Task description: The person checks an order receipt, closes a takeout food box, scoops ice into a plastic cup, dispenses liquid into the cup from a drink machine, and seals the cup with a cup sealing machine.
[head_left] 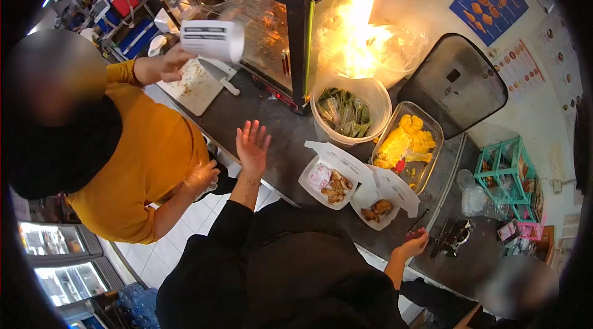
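My left hand (pixel 252 147) is raised over the counter's front edge, palm showing and fingers spread, with nothing in it. My right hand (pixel 412 244) is at the counter's edge on the right, palm turned up and fingers loosely extended; I see nothing held. Between my hands are two open white takeaway boxes. The left takeaway box (pixel 310 188) holds fried chicken pieces (pixel 338 188) and a printed round packet (pixel 319 176). Browner chicken pieces (pixel 377 210) lie in the right takeaway box (pixel 365 193). Neither hand touches the boxes.
A co-worker in a mustard top (pixel 139 162) lifts a white printed carton (pixel 213 40) near a cutting board (pixel 193 87) and knife (pixel 230 85). Behind the boxes stand a tub of leaf-wrapped packets (pixel 344 113) and a tray of yellow food (pixel 404 144). Another person is at lower right.
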The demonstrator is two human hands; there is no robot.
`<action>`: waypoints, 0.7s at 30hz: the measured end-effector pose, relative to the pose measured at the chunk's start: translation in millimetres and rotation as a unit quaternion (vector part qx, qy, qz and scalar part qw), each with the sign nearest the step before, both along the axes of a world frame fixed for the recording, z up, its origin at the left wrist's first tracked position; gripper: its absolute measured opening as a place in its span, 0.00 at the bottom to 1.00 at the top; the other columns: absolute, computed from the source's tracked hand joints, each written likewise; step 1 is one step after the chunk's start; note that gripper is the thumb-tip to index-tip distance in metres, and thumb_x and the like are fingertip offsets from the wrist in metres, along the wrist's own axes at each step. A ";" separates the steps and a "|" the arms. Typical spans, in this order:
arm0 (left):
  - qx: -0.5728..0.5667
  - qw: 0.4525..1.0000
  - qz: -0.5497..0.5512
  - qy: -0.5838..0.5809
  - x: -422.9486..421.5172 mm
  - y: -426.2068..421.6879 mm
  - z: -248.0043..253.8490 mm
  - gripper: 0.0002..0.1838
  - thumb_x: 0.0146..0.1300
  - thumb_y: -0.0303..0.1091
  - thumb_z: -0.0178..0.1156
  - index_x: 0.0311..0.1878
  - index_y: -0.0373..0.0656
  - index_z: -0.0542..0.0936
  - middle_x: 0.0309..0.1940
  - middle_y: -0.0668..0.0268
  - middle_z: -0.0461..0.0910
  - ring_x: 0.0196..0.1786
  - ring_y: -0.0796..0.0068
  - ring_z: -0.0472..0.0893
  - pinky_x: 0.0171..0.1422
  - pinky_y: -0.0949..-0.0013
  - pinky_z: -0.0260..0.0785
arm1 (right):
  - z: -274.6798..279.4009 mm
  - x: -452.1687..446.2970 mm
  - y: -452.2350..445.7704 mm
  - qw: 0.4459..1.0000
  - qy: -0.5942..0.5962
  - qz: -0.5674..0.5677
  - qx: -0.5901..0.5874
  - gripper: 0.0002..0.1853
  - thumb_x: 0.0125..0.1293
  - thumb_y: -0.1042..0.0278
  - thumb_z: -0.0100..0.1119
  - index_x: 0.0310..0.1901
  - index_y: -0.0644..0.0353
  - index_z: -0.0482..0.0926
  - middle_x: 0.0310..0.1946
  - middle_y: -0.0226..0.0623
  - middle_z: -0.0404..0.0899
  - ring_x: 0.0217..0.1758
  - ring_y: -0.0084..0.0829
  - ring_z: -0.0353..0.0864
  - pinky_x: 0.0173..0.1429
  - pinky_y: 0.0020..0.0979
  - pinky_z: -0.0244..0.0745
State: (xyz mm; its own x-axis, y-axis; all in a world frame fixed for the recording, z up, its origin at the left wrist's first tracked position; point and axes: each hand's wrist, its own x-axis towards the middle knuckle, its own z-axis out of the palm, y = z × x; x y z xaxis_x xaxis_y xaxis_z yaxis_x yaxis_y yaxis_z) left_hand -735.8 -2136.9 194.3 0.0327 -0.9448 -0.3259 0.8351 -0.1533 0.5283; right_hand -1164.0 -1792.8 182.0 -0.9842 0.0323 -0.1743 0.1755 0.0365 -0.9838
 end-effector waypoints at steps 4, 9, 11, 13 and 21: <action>-0.228 0.769 0.234 -0.550 -23.4 6.8 70.4 0.43 0.63 0.28 0.69 0.77 0.44 0.56 0.78 0.57 0.53 0.78 0.60 0.60 0.79 0.52 0.52 | 64.7 18.3 -46.3 0.988 0.138 0.070 0.017 0.15 0.80 0.56 0.51 0.47 0.59 0.80 0.36 0.29 0.79 0.36 0.21 0.74 0.42 0.27 0.73; -0.339 0.479 0.341 -0.735 -18.9 -4.5 153.3 0.35 0.61 0.30 0.68 0.71 0.42 0.66 0.74 0.55 0.60 0.76 0.51 0.60 0.79 0.51 0.51 | 115.1 62.7 -98.3 0.947 0.193 0.253 -0.049 0.13 0.81 0.63 0.48 0.44 0.62 0.79 0.35 0.31 0.77 0.36 0.20 0.73 0.42 0.25 0.71; -0.272 0.405 0.260 -0.833 -20.4 -4.7 170.3 0.25 0.64 0.29 0.64 0.65 0.42 0.76 0.69 0.58 0.71 0.74 0.51 0.64 0.78 0.51 0.51 | 119.2 79.3 -114.4 0.936 0.181 0.294 -0.065 0.12 0.81 0.66 0.48 0.43 0.63 0.79 0.35 0.31 0.77 0.36 0.19 0.73 0.43 0.24 0.71; -0.320 0.465 0.197 -0.801 -16.8 -5.4 165.0 0.18 0.67 0.27 0.58 0.60 0.42 0.81 0.62 0.59 0.78 0.72 0.52 0.68 0.77 0.52 0.52 | 116.0 90.0 -124.9 0.925 0.175 0.328 -0.076 0.12 0.80 0.68 0.47 0.42 0.64 0.79 0.35 0.31 0.77 0.36 0.19 0.73 0.43 0.24 0.70; -0.431 0.688 -0.095 -0.576 -93.3 48.9 195.1 0.27 0.81 0.49 0.43 0.67 0.39 0.75 0.71 0.50 0.69 0.74 0.48 0.68 0.79 0.49 0.53 | 188.6 166.5 -176.1 0.742 0.238 0.623 -0.072 0.18 0.69 0.72 0.62 0.59 0.63 0.78 0.58 0.45 0.78 0.56 0.33 0.80 0.60 0.34 0.77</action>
